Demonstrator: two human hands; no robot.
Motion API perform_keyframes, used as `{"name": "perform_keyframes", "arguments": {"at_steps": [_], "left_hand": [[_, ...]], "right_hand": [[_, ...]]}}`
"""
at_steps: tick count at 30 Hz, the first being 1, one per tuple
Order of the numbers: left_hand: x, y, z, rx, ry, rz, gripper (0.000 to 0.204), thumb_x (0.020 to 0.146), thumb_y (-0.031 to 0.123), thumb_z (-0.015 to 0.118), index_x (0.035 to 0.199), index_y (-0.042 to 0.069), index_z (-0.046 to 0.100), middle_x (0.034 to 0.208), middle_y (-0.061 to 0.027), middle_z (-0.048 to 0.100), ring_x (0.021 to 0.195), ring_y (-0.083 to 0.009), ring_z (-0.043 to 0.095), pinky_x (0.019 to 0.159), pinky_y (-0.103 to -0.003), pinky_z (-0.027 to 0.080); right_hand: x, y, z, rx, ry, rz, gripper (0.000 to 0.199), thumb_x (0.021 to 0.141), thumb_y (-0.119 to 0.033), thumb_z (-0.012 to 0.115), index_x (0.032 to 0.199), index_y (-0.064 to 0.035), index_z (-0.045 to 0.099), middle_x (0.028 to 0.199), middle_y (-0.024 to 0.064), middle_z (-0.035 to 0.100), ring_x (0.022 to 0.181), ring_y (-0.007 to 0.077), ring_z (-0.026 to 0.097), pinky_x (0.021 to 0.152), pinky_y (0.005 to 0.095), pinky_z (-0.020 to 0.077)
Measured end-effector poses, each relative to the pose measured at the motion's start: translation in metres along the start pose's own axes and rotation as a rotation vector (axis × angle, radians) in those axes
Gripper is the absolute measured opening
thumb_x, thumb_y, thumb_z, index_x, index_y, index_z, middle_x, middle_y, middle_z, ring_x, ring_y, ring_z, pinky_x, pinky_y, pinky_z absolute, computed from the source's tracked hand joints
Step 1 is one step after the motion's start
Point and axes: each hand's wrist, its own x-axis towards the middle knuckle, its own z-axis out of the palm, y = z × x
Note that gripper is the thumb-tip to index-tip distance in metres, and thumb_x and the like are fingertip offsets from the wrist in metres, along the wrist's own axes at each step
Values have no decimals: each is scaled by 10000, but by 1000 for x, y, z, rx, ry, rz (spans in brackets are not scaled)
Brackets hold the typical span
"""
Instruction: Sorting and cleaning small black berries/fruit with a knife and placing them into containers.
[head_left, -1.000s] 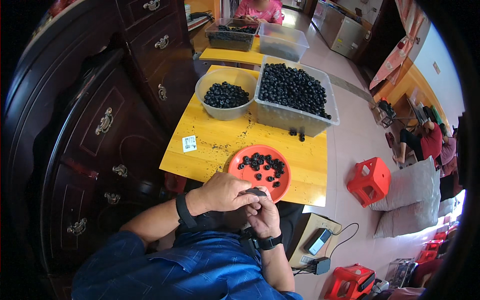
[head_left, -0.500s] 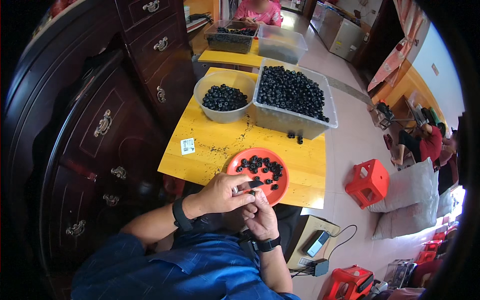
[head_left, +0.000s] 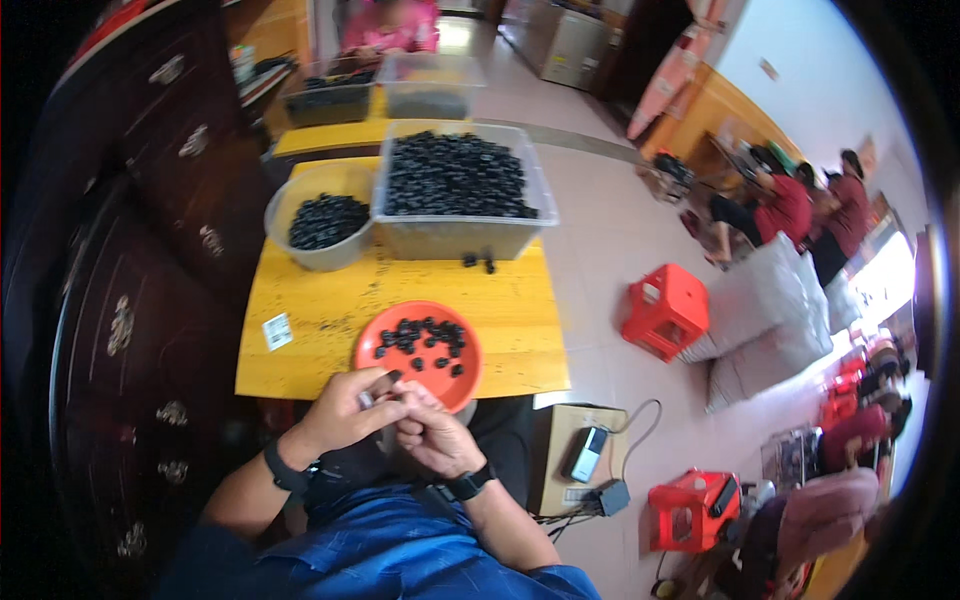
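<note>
In the head view, the left hand (head_left: 345, 408) and right hand (head_left: 432, 440) are kept pressed together as before, fingers pinched on a small dark piece (head_left: 394, 377), held at 6 o'clock of the round orange plastic plate (head_left: 372, 345) on the yellow wooden table (head_left: 310, 300), now seen shifted lower.

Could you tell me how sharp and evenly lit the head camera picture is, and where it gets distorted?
Head view: the yellow table and orange plate are fairly sharp and evenly lit; the two hands look slightly soft; the far room is blurred; window glare at right; straight edges bow near the dark rim.
</note>
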Motion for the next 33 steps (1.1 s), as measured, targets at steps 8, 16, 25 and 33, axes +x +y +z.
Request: {"name": "perform_keyframes", "arguments": {"at_steps": [8, 16, 25, 33], "left_hand": [[8, -8, -2, 38, 46, -4, 139, 843, 102, 708, 868, -18, 641, 701, 13, 567, 626, -47, 456, 573, -240, 392], [23, 8, -23, 294, 188, 65, 195, 800, 123, 748, 776, -2, 600, 606, -40, 552, 560, -89, 496, 530, -272, 415], [24, 1, -29, 484, 96, 10, 232, 747, 159, 774, 754, -2, 607, 599, -103, 604, 540, -201, 608, 530, -325, 458], [31, -2, -42, 576, 85, -14, 226, 741, 173, 762, 751, 7, 610, 602, -122, 601, 556, -247, 624, 534, -342, 465]], "right_hand": [[7, 6, -15, 41, -21, -50, 102, 986, -223, 597, 987, -135, 545, 841, -36, 558, 640, 43, 497, 545, 178, 401], [1, -6, -19, 130, 173, -119, 167, 978, -211, 602, 1099, -97, 588, 1059, 54, 678, 754, 102, 577, 639, 215, 479], [-5, -19, -22, 226, 195, -179, 147, 962, -161, 616, 1081, -75, 617, 1025, 65, 669, 775, 116, 576, 652, 227, 472], [-2, -18, -27, 275, 109, -178, 119, 971, -159, 597, 1056, -75, 598, 976, 48, 634, 727, 110, 533, 618, 223, 445]]}}
